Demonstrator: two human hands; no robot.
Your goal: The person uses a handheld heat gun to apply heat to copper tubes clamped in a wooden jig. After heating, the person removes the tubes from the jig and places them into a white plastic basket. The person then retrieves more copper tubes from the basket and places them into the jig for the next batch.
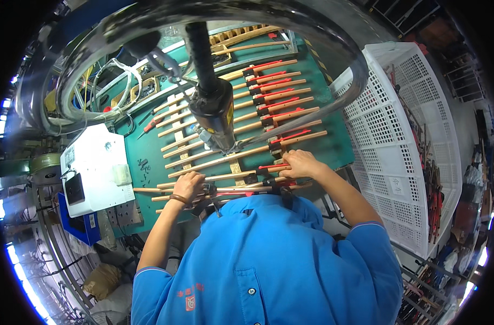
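Close to the table's near edge, my left hand [188, 188] closes round a light wooden rod [225, 177]. My right hand [301, 164] is closed on the rod's right end, beside a black fitting with a red strip [272, 168]; its fingertips are partly hidden. Beyond my hands, several similar wooden rods [220, 161] lie side by side, with black fittings and red strips at their right ends. A black power screwdriver [214, 111] hangs over the rods between my hands and touches neither. More rods lie against my body, partly covered by my shirt.
Slatted wooden supports [234, 162] lie under the rods on the green tabletop [333, 127]. At left stands a white machine [95, 169] above a blue bin [84, 228]. A white perforated crate [385, 179] is at right. Small dark parts [144, 167] and a red-handled screwdriver [149, 125] lie at left.
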